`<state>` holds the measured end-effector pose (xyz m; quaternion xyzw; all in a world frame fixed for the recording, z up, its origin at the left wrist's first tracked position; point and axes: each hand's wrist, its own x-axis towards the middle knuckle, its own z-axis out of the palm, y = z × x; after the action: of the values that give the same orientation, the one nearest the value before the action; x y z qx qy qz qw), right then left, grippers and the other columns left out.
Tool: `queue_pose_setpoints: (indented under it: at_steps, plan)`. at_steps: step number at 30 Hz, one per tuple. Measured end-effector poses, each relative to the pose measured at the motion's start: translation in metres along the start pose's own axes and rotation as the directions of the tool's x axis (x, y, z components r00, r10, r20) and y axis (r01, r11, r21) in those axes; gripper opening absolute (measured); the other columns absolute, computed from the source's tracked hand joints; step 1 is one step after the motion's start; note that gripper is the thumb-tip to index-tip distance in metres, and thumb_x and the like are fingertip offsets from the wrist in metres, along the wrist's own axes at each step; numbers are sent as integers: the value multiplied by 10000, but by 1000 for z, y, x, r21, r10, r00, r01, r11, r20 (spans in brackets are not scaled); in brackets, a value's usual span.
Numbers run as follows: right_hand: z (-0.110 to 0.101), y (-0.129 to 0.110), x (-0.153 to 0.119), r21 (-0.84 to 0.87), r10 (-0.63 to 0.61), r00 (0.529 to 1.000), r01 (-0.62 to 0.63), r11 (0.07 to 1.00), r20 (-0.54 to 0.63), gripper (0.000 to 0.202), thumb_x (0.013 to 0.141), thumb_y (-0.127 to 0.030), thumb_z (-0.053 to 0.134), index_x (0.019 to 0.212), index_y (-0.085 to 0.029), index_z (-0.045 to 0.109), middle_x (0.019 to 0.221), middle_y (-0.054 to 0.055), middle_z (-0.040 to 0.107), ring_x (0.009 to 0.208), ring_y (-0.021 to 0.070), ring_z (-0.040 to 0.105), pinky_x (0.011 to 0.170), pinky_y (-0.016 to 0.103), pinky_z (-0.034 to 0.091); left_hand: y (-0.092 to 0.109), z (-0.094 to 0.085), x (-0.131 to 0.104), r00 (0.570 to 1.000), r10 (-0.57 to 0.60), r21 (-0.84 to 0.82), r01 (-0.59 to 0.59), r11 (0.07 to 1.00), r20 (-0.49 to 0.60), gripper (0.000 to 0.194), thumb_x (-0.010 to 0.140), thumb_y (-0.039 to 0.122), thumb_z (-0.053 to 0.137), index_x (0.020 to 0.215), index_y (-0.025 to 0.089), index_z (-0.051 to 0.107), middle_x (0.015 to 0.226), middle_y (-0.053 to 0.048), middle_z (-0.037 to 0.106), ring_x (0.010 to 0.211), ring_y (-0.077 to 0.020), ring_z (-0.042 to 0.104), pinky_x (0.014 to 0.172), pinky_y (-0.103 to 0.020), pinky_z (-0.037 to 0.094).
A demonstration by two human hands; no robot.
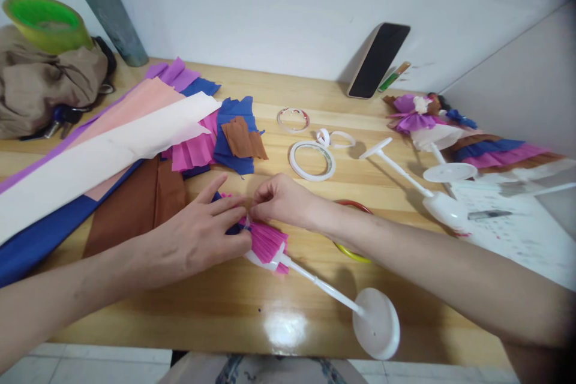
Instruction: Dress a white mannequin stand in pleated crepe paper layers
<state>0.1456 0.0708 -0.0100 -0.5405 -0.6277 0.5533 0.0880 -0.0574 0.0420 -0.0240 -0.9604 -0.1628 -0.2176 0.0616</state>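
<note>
Magenta pleated crepe paper (266, 240) wraps the upper part of a white plastic goblet-shaped stand (335, 294), lying on its side near the front edge of the light wooden surface (202, 318). The left hand (211, 228) presses the paper with fingers spread; the right hand (276, 201) has thumb and index finger pinched at the paper's gathered end; whether they grip anything cannot be told.

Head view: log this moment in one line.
left hand: on pink crepe paper | right hand: fingers pinched at same paper | white stemmed cup: lying under paper | phone: leaning on wall
</note>
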Motion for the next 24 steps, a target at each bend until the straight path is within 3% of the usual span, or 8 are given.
queue_pose_setpoints:
  at_steps: [10,18,24]
  plan:
    - [1,-2,-2,3,30,997,-29,1000,-65,126,689,-107,637,568,-142,634,506,-56,509,541,85,442,512,220,343,3,-4,2,998,12,20,-11,1000,-62,196,934,69,493,810,214,537,893,-25,751,963,-160,713,1197,-539,313]
    - [6,10,-2,48,-62,989,69,996,-132,96,687,-112,617,603,-147,646,550,-37,584,544,95,490,515,217,384,6,-4,2,998,-1,21,2,1000,-70,232,917,34,498,763,207,518,882,-29,750,924,-158,723,1181,-560,334]
    - [9,14,0,-77,-133,979,122,990,-156,94,698,-142,634,620,-150,687,585,-12,646,558,105,549,512,217,383,6,-3,4,996,9,18,-8,1000,-86,242,914,39,499,736,201,518,869,-27,744,923,-156,720,1182,-578,326]
